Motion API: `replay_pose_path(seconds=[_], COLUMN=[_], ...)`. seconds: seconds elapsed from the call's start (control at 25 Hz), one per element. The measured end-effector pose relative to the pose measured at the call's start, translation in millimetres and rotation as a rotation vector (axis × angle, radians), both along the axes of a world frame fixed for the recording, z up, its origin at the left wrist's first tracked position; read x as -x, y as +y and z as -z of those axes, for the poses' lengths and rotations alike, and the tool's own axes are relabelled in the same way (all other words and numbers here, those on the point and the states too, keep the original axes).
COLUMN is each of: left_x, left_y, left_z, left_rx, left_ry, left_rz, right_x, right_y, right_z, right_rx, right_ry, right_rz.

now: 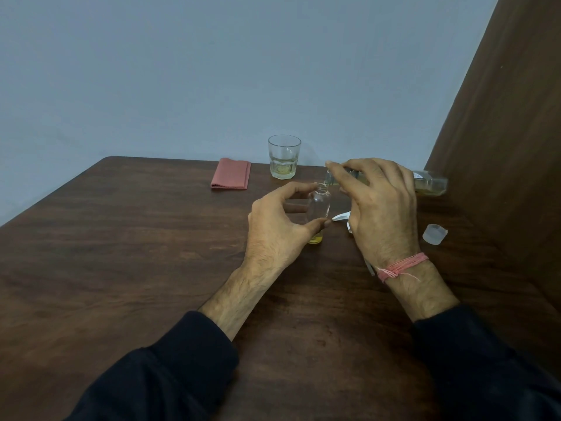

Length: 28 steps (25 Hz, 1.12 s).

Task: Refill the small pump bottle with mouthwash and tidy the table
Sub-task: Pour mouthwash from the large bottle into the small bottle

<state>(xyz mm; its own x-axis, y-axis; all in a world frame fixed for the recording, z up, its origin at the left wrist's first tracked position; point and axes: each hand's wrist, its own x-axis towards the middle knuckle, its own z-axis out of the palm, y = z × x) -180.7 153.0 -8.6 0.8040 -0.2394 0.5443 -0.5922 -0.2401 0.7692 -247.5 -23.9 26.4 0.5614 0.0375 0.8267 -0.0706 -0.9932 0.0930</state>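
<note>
A small clear bottle stands upright on the dark wooden table with a little yellow liquid at its bottom. My left hand grips it between thumb and fingers. My right hand holds a larger mouthwash bottle tipped on its side, its neck right at the small bottle's mouth. The white pump head with its tube lies on the table, mostly hidden behind my right hand. A translucent cap rests to the right.
A drinking glass with some yellowish liquid stands at the table's back edge. A folded pink cloth lies left of it. A brown wooden panel closes off the right side. A grey wall is behind.
</note>
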Motion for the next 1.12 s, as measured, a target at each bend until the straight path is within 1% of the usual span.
replay_pose_path(seconds=[1.12], left_x=[0.1], left_y=[0.8], left_z=[-1.2], left_rx=[-0.004], left_ry=[0.011], left_rz=[0.002], right_x=[-1.0], right_y=[-0.7], right_z=[-0.2], right_rx=[0.000], right_ry=[-0.010], right_rz=[-0.013])
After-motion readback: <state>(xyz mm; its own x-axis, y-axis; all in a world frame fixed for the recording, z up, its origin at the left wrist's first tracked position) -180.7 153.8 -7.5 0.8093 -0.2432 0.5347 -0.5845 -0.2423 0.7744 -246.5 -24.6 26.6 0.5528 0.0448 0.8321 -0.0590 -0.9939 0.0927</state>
